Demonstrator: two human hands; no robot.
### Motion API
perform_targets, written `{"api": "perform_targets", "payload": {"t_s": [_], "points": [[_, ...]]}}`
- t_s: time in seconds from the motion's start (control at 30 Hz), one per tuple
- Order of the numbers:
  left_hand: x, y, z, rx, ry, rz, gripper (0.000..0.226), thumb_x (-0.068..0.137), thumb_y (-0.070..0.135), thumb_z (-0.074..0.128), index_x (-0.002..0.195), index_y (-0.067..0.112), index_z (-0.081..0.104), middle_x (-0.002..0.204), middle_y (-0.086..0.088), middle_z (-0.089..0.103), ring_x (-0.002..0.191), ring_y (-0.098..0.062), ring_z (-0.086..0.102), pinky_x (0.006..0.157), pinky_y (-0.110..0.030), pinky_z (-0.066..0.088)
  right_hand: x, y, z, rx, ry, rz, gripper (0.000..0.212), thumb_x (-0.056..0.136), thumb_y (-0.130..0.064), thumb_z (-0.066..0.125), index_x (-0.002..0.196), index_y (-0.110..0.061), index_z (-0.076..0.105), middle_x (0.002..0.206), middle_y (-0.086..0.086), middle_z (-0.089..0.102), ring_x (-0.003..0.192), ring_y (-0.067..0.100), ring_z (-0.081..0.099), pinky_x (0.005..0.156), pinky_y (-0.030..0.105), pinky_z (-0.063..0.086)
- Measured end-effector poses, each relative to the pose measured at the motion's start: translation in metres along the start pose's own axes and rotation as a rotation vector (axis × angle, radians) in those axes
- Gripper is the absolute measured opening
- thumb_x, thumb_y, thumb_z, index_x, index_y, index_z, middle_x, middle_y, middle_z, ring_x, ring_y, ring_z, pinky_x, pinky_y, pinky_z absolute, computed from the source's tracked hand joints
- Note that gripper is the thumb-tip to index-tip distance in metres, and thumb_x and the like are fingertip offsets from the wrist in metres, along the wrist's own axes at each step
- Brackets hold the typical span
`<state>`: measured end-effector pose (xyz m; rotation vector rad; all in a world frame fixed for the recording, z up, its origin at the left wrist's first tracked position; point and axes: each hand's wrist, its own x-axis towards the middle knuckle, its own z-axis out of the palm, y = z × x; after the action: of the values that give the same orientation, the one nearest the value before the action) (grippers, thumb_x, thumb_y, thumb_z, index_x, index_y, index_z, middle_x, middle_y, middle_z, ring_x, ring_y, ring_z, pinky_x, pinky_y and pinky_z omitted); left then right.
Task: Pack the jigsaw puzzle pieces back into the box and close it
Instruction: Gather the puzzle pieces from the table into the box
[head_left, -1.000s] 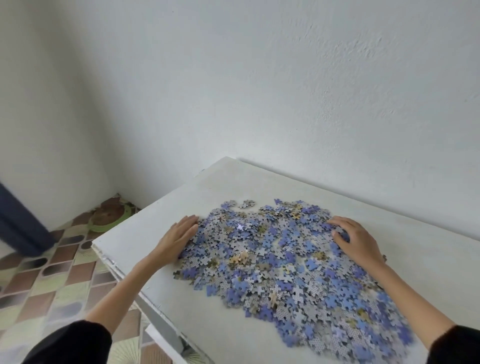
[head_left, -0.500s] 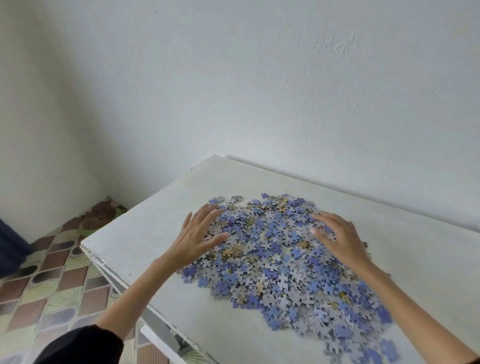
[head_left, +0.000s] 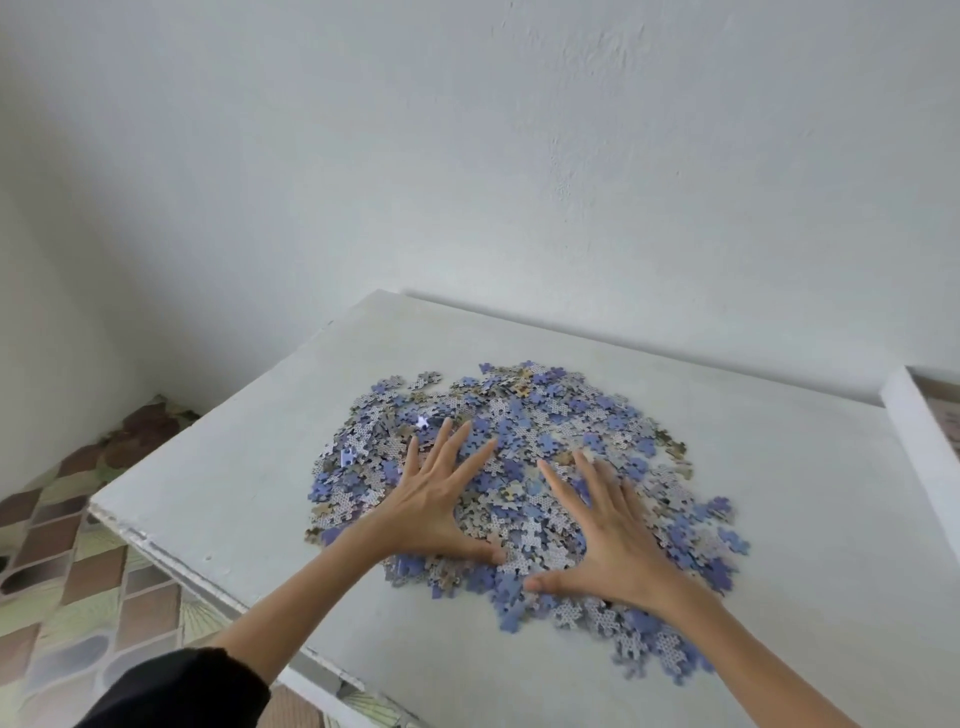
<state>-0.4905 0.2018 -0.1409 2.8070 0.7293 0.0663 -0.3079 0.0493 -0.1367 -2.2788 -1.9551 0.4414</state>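
Blue-grey knobbed jigsaw pieces (head_left: 524, 410) heaped on matte table (head_left: 234, 467), left hand (head_left: 436, 504) and right hand (head_left: 613, 545) flat, fingers splayed

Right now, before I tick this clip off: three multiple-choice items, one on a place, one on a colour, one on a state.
1. Where does the pile of puzzle pieces lie? A) in a box B) on the white table C) on the tiled floor
2. Which colour leads among the pieces? A) red B) green C) blue
3. How are the left hand and right hand? A) clenched fists B) flat on the pile, fingers spread C) lifting a handful
Key: 1 B, the pieces are spread over the table top; 2 C, blue ones mix with grey patterned ones; 3 B, both palms lie on the pile with straight fingers.
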Motion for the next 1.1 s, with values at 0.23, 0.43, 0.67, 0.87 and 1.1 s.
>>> {"api": "perform_targets", "payload": {"t_s": [0.23,0.43,0.67,0.87,1.1], "points": [[0.018,-0.013,-0.001,-0.012,0.036,-0.079,0.126,0.042,0.100,0.016,0.145,0.036,-0.014,0.152,0.002,-0.025,0.138,-0.018,-0.030,0.107,-0.050,-0.021,0.030,0.002,0.001,0.042,0.081,0.032,0.118,0.031,-0.101,0.007,0.130,-0.049,-0.031,0.147,0.002,-0.031,0.136,0.022,-0.026,0.105,0.043,-0.015],[0.026,-0.025,-0.008,0.005,0.100,-0.058,0.123,0.044,0.101,0.013,0.147,0.034,0.011,0.146,0.005,0.024,0.132,-0.015,0.021,0.108,-0.031,0.008,0.047,0.007,-0.006,-0.071,0.189,-0.025,0.111,0.047,-0.094,0.001,0.144,-0.041,0.007,0.152,-0.008,0.007,0.139,0.018,0.009,0.112,0.038,0.009],[0.025,-0.022,-0.012,-0.095,0.146,0.040,0.089,0.061,0.087,0.035,0.133,0.035,0.040,0.122,0.009,0.047,0.106,-0.003,0.039,0.084,-0.017,0.029,0.058,0.016,-0.014,0.054,0.326,-0.082,0.073,0.065,-0.072,0.029,0.122,-0.033,0.052,0.122,-0.008,0.047,0.108,0.007,0.033,0.088,0.027,0.036],[0.027,-0.020,-0.014,-0.213,0.214,0.078,0.063,0.074,0.070,0.043,0.116,0.026,0.060,0.113,0.006,0.065,0.090,-0.001,0.055,0.069,-0.002,0.036,0.061,0.021,-0.016,0.119,0.451,-0.125,0.049,0.074,-0.052,0.054,0.106,-0.017,0.064,0.103,-0.002,0.062,0.092,0.013,0.057,0.074,0.018,0.039],[0.045,-0.024,-0.016,-0.473,0.217,0.009,0.077,0.070,0.077,0.048,0.090,0.006,0.068,0.068,-0.011,0.066,0.042,-0.011,0.042,0.042,-0.022,0.039,0.058,0.020,-0.025,0.430,0.406,-0.117,0.035,0.077,-0.032,0.063,0.106,-0.013,0.065,0.104,0.000,0.067,0.090,-0.005,0.059,0.083,0.012,0.047]]}}
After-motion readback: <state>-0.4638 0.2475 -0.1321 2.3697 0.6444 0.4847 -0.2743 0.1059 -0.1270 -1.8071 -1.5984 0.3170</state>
